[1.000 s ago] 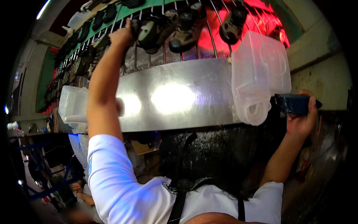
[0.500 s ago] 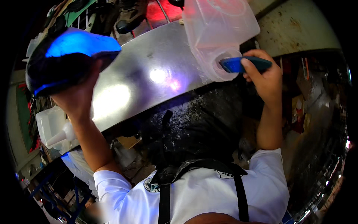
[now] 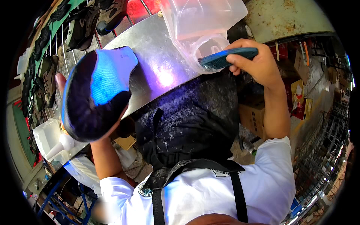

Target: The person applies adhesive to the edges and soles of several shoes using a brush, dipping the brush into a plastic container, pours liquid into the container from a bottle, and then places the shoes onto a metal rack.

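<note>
My left hand (image 3: 105,138) grips a shoe (image 3: 93,108) from beneath, its underside turned up toward me. Black wraps around the shoe's lower end, and a ribbed patch glows under blue light. My fingers behind it are partly hidden. Between thumb and fingers, my right hand (image 3: 258,65) holds a brush (image 3: 240,55) with a dark blue-green handle. The brush's bristle end rests at the round mouth of a translucent plastic jug (image 3: 206,22) lying on its side. Something wet and clear shows around the bristles.
Beneath the jug is a metal work surface (image 3: 150,45). Several shoes (image 3: 80,28) hang on a wire rack at the upper left. At left sits a clear container (image 3: 47,135) beside a white nozzle bottle (image 3: 62,146). Cardboard boxes (image 3: 253,118) stand low at right.
The shoe has come lower and nearer to me, its underside now showing more fully. The brush has tilted, its bristle end lower at the jug's mouth. The view has shifted somewhat.
</note>
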Demonstrator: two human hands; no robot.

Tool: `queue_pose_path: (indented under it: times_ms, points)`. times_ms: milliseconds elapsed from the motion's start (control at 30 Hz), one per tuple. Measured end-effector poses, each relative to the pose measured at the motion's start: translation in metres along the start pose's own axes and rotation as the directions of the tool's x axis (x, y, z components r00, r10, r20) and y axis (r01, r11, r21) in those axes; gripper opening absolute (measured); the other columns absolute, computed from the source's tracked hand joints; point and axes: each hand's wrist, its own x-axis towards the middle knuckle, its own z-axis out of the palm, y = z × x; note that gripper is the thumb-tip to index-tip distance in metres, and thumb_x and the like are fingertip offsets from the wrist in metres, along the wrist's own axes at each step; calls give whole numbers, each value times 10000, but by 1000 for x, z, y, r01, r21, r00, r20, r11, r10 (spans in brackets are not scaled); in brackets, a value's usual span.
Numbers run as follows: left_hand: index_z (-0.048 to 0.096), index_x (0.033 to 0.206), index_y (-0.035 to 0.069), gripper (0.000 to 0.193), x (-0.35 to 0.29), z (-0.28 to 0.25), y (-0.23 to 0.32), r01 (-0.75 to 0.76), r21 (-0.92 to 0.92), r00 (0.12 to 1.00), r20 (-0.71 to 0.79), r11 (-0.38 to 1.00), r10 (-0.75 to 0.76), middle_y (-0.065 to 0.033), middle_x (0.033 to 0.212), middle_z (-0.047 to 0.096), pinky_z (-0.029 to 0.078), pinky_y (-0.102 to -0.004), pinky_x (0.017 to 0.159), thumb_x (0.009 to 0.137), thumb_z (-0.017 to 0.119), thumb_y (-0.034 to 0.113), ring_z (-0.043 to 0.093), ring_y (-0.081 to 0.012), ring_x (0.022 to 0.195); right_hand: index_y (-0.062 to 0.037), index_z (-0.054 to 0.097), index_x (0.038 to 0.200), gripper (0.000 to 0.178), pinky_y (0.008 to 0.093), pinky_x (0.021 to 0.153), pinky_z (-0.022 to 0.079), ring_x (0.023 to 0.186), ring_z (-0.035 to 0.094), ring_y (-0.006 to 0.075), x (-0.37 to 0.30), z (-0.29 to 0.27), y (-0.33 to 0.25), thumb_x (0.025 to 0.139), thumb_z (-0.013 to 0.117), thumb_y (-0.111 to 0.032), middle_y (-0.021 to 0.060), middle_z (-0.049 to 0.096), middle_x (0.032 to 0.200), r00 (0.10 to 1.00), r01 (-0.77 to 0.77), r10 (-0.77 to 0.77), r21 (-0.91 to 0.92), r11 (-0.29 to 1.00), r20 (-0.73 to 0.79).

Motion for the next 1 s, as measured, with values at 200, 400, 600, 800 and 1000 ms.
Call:
queue_pose_path:
  times_ms: [200, 400, 600, 800, 1000]
  points:
    - [513, 1437, 2, 646, -40, -3, 25, 383, -879, 492, 454, -283, -743, -186, 1476, 523, 318, -467, 1193, 1069, 349, 507, 496, -302, 1352, 30, 682, 1048, 237, 271, 520, 549, 652, 674, 156, -18, 13, 19, 952, 712, -184, 103, 715, 874, 922, -104, 300, 591, 800, -243]
    - [407, 1415, 69, 426, -102, 14, -12, -75, -241, 996, -57, 968, 63, -253, 1335, 553, 455, -541, 1026, 1049, 420, 287, 621, -449, 1142, 71, 651, 1107, 339, 381, 428, 555, 586, 675, 250, -58, 77, 54, 946, 668, -227, 202, 706, 899, 980, -144, 195, 826, 544, 42]
    - [225, 1482, 144, 685, -103, 20, -4, -237, -80, 968, -109, 968, 227, -192, 1323, 532, 476, -594, 942, 940, 638, 209, 648, -476, 1088, 29, 613, 1282, 347, 386, 949, 584, 1045, 715, 271, 0, 198, 40, 1071, 528, -233, 195, 716, 1146, 992, -121, 11, 990, -68, 122]
    - [195, 1515, 179, 816, -105, 21, -4, -210, -78, 975, -93, 975, 203, -150, 1361, 503, 446, -594, 979, 892, 719, 244, 627, -455, 1137, 66, 487, 1402, 425, 424, 968, 578, 1090, 699, 295, -28, 214, 48, 1051, 572, -159, 221, 674, 1213, 996, 39, -93, 933, 358, -6]
    - [304, 1457, 111, 635, -111, 37, -10, -249, -107, 941, -264, 963, 214, -271, 1361, 528, 384, -560, 1060, 956, 667, 255, 589, -382, 1228, 130, 682, 1100, 318, 386, 755, 620, 879, 753, 301, -39, 166, 27, 933, 706, -139, 285, 720, 1065, 878, -19, -361, 777, 630, 314]
